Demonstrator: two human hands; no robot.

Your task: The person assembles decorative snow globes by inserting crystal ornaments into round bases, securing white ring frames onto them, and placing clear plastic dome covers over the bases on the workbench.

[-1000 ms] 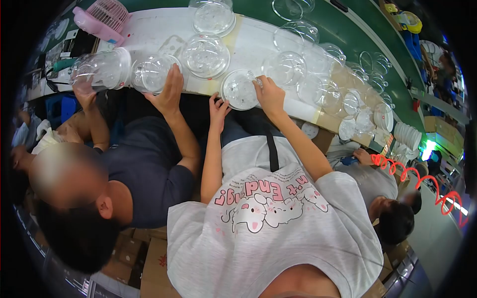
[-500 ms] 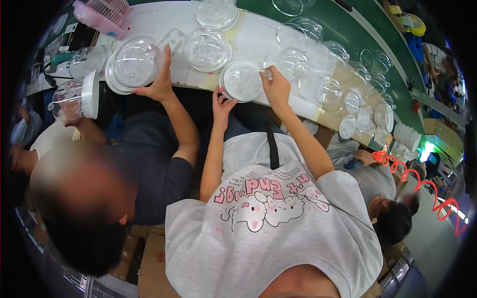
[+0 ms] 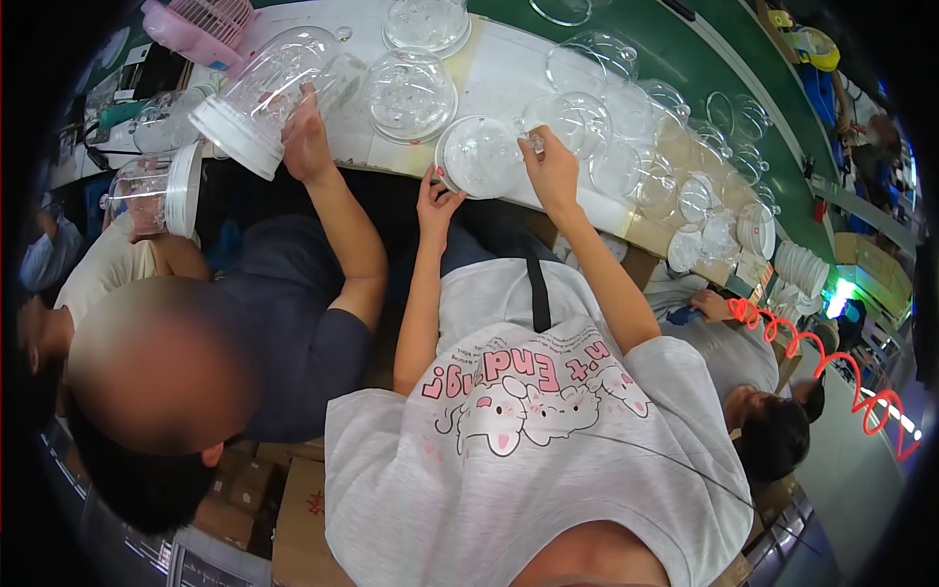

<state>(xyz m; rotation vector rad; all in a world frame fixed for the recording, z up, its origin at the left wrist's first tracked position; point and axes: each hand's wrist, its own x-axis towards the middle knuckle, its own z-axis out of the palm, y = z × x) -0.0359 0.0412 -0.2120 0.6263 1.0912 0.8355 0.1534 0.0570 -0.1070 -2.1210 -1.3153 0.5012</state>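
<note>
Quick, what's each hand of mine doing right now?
Left hand: touching the edge of the white-rimmed disc; whether it grips can't be told.
Right hand: closed, pinching a small clear piece.

Here at the surface's [image 3: 504, 73] near edge, the round piece [image 3: 479, 161] shows smooth, glossy, plastic-looking white; between both long edges, clear domes [image 3: 412, 93] flash shiny highlights; by the far edge, pink plastic-looking slatted case [image 3: 196, 34]; shirt [image 3: 548, 489], matt cloth!

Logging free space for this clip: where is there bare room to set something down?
Widest: white tabletop beyond the white-rimmed round piece, between the near dome at left and the clear covers. Smaller: a strip between the pink grille and the far dome. Crowded: the picture's right, where clear covers overlap.
</note>
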